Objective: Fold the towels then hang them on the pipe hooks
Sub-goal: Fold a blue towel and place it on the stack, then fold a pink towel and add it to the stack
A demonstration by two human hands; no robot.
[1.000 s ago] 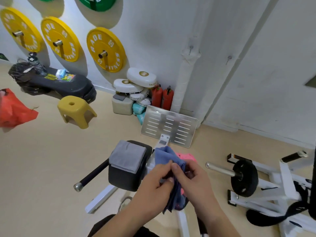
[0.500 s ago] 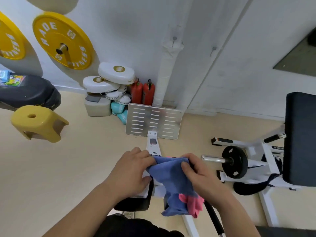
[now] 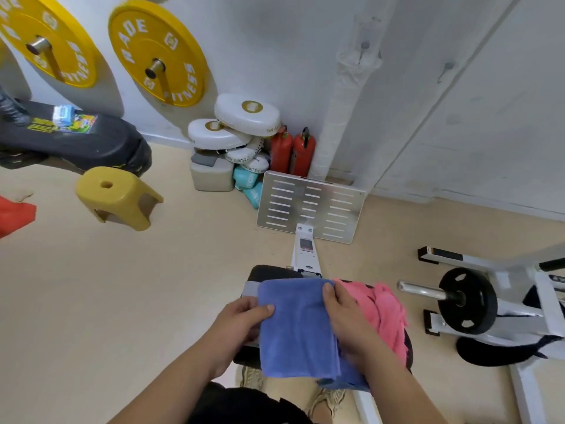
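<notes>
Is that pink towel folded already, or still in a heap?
Still in a heap: the pink towel lies bunched and wrinkled, showing no straight folded edges, beside the smoother, flatter blue towel.

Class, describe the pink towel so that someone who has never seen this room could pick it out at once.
Find the slotted metal footplate near the wall; its white beam leads back to a black padded seat. On that seat, right of the smooth blue towel, lies the pink towel: the only pink cloth, crumpled rather than folded flat.

Blue towel (image 3: 298,325), pink towel (image 3: 382,313)
</notes>
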